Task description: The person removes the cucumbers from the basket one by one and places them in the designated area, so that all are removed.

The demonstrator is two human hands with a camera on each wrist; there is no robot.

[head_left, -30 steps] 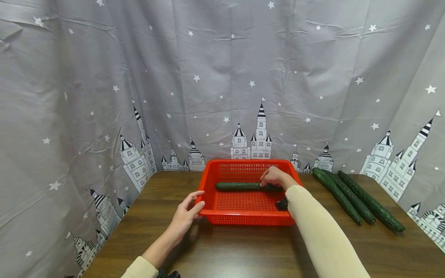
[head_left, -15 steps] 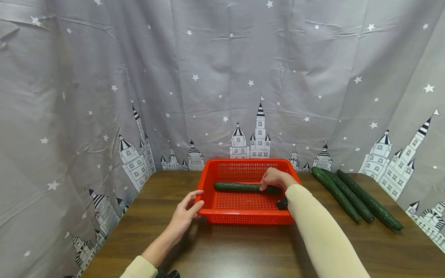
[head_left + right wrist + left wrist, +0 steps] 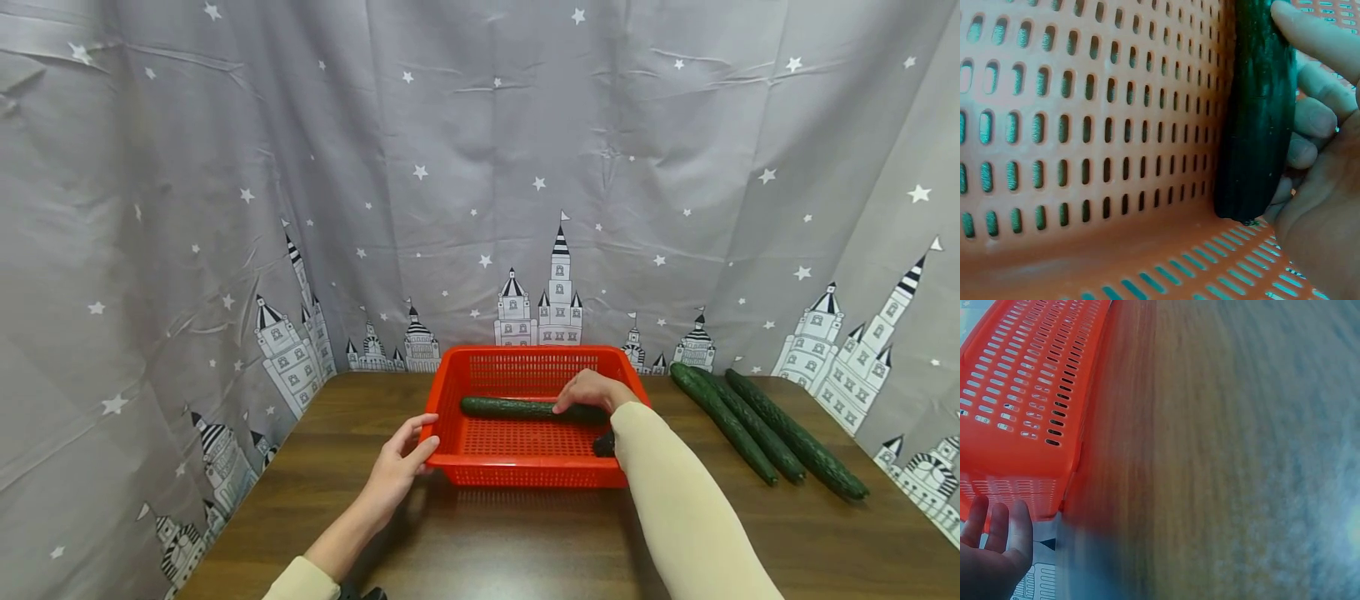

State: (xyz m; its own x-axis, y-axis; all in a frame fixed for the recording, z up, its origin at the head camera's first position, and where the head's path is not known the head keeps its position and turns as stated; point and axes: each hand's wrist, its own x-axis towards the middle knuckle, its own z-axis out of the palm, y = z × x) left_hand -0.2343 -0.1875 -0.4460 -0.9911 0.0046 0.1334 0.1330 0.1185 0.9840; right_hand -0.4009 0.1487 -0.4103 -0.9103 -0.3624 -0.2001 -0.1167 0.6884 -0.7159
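A dark green cucumber (image 3: 510, 407) lies lengthwise across the red perforated plastic basket (image 3: 517, 479). My right hand (image 3: 592, 392) reaches over the basket and grips the cucumber toward its right end. In the right wrist view the thumb presses one side of the cucumber (image 3: 1257, 119), with the other fingers curled along it. At the basket's left end, my left hand (image 3: 397, 454) holds the rim, thumb and index finger on top. The left wrist view shows straight fingers (image 3: 997, 528) against the basket's outer end wall.
Three more cucumbers (image 3: 765, 425) lie side by side at the right of the wooden table (image 3: 517, 550). A grey curtain (image 3: 480, 108) printed with castles and stars hangs behind the basket. A black device (image 3: 603, 444) shows below my right wrist.
My right hand has shifted slightly left and nearer the front, still on the cucumber. The left hand and the basket look unmoved; the head view has shifted a little.
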